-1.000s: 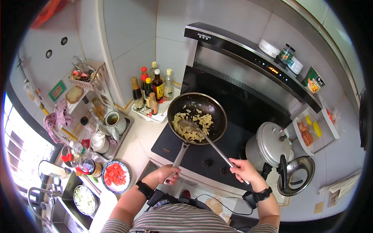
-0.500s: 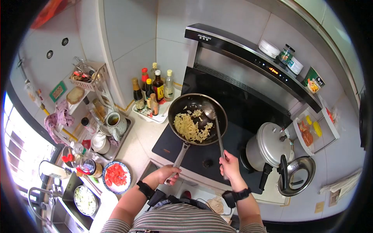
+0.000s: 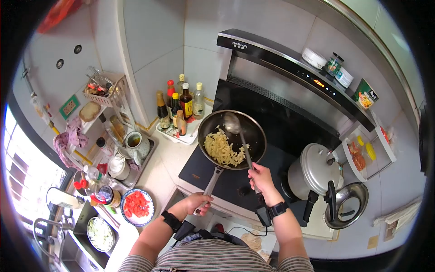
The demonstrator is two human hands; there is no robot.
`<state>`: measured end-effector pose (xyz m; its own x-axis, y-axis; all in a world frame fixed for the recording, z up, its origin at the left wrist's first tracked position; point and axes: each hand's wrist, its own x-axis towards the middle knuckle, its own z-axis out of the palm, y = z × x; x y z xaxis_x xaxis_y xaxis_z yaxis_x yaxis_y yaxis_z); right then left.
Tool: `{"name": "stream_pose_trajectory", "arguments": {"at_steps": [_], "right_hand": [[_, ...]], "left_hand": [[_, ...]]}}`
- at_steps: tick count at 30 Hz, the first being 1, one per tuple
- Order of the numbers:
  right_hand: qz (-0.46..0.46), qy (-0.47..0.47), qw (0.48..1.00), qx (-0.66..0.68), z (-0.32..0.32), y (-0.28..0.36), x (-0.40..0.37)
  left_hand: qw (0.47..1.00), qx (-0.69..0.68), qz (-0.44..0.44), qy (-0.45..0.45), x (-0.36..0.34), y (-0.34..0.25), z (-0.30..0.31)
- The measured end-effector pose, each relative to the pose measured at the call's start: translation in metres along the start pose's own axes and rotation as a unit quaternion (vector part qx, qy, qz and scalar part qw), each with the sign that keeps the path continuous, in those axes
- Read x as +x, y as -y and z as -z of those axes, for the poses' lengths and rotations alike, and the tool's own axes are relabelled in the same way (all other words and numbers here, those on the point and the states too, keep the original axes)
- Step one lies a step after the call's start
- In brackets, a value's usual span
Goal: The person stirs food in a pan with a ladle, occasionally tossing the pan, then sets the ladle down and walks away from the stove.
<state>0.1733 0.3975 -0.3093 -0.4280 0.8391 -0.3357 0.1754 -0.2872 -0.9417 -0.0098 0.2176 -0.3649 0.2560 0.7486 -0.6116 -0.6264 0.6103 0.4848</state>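
A dark frying pan (image 3: 256,129) sits on the black cooktop, its handle pointing toward me. My left hand (image 3: 195,203) is wrapped round that handle. Pale chopped pieces of food (image 3: 222,148) lie heaped in the left and near part of the pan. My right hand (image 3: 262,178) grips the handle of a metal ladle (image 3: 233,123), whose round bowl is over the far side of the pan, beyond the food.
A pressure cooker (image 3: 312,172) stands right of the pan, beside a steel lid (image 3: 351,206). Sauce bottles (image 3: 186,100) crowd a tray at the back left. On the left counter are a plate of chopped red pieces (image 3: 137,206) and a bowl of pale green pieces (image 3: 100,233) at the sink.
The ladle's bowl has moved left and slightly away from me inside the pan, and my right hand has shifted left and forward. My left hand stays on the pan handle.
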Motion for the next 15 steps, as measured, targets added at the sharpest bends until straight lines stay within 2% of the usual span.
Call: {"name": "stream_pose_trajectory", "arguments": {"at_steps": [2, 3, 4, 5, 6, 7, 8, 11, 13, 14, 15], "right_hand": [[-0.004, 0.109, 0.985, -0.136, 0.004, 0.013, -0.012], [0.008, 0.111, 0.983, -0.149, 0.005, 0.014, -0.011], [0.036, 0.143, 0.915, -0.375, 0.025, 0.034, -0.035], [0.226, 0.143, 0.808, -0.525, 0.048, 0.028, -0.038], [0.269, 0.144, 0.765, -0.567, 0.063, 0.037, -0.051], [0.232, 0.114, 0.714, -0.651, 0.067, 0.052, -0.071], [0.235, 0.097, 0.657, -0.709, 0.075, 0.06, -0.083], [0.216, 0.058, 0.644, -0.732, 0.092, 0.057, -0.091], [0.345, 0.003, 0.707, -0.617, 0.099, 0.04, -0.078], [0.345, 0.002, 0.707, -0.618, 0.094, 0.039, -0.08], [0.169, 0.0, 0.848, -0.503, 0.084, 0.036, -0.08]], "left_hand": [[1.0, -0.005, 0.006, 0.005, 0.001, 0.0, -0.001], [1.0, -0.003, 0.0, 0.002, 0.0, 0.001, -0.001], [1.0, -0.001, -0.005, -0.002, -0.001, 0.0, -0.002], [1.0, -0.002, -0.005, -0.002, -0.003, 0.0, -0.002], [1.0, -0.002, -0.004, -0.003, -0.004, 0.0, -0.004], [1.0, -0.002, -0.003, -0.003, -0.004, -0.001, -0.004], [1.0, -0.004, -0.003, -0.001, -0.003, -0.001, -0.004], [1.0, 0.0, 0.005, -0.014, -0.001, 0.001, -0.001], [1.0, -0.018, -0.002, 0.009, 0.002, 0.003, 0.001], [1.0, -0.017, -0.001, 0.01, 0.003, 0.003, 0.001], [1.0, -0.015, 0.001, 0.009, 0.003, 0.003, 0.001]]}}
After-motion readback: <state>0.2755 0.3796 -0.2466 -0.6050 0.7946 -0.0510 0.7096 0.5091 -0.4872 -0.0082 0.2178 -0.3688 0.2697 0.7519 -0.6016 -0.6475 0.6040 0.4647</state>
